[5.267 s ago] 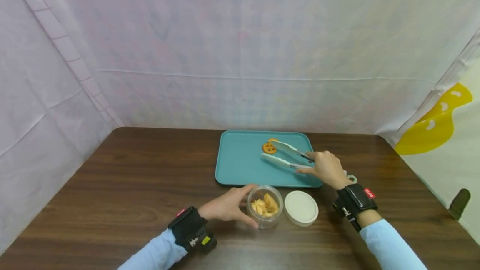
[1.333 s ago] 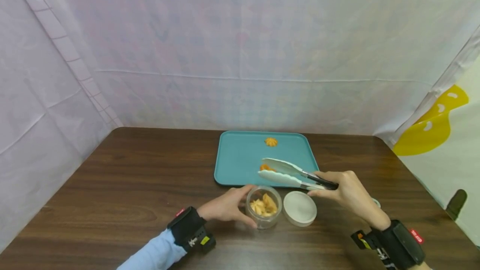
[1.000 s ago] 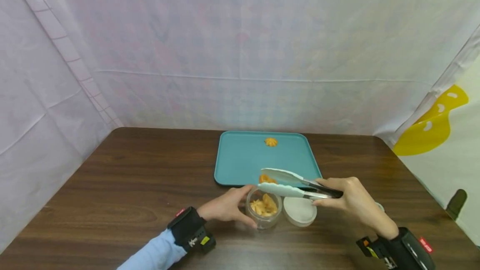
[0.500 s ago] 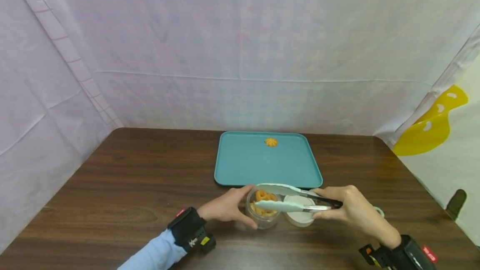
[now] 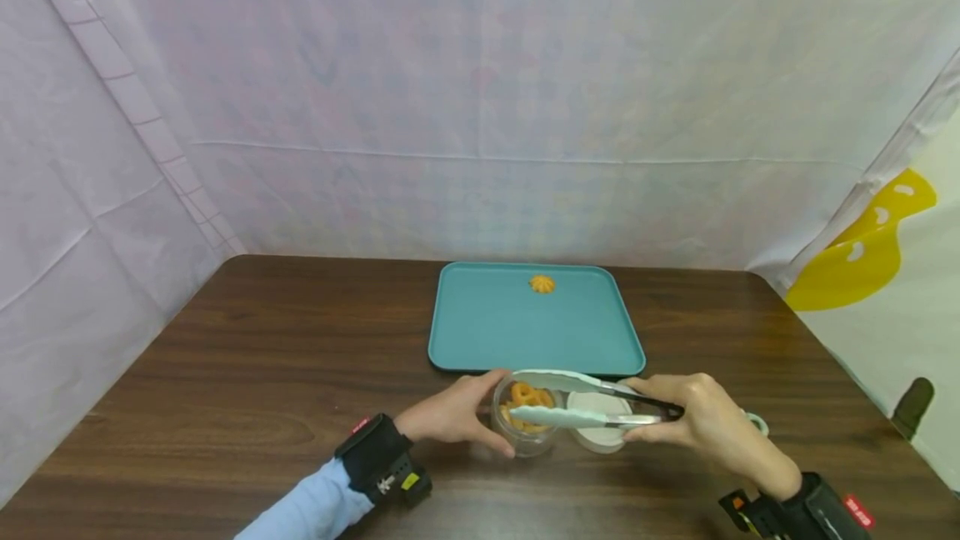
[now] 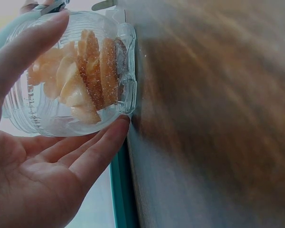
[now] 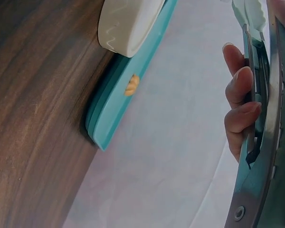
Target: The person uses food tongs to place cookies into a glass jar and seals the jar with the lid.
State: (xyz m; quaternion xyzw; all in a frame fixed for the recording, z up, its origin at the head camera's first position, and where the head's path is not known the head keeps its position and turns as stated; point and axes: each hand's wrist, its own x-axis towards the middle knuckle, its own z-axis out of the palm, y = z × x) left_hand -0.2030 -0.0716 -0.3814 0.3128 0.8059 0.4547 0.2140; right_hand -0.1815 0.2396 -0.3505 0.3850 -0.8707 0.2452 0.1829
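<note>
My left hand (image 5: 453,415) holds a clear jar (image 5: 527,447) standing on the table, thumb on one side and fingers on the other. In the left wrist view, sugar-dusted biscuits (image 6: 92,71) show through its wall. My right hand (image 5: 697,419) grips a pair of tongs (image 5: 561,417) with pale mint tips and metal arms. The tips lie spread over the jar's mouth, with an orange, holed, pretzel-like snack (image 5: 523,394) visible in the jar between them. In the right wrist view, the fingers (image 7: 240,85) curl round the tongs' arm.
Behind the jar lies a teal tray (image 5: 487,323) with one flower-shaped biscuit (image 5: 542,284) near its far edge. A round white lid (image 5: 600,440) rests right of the jar, partly beneath the tongs in the head view. A white cloth (image 5: 480,107) hangs behind the table.
My right hand has brought the tongs and the orange snack from the tray toward me, over the jar. The snack is now in the jar and the tips are apart. The left hand stays put.
</note>
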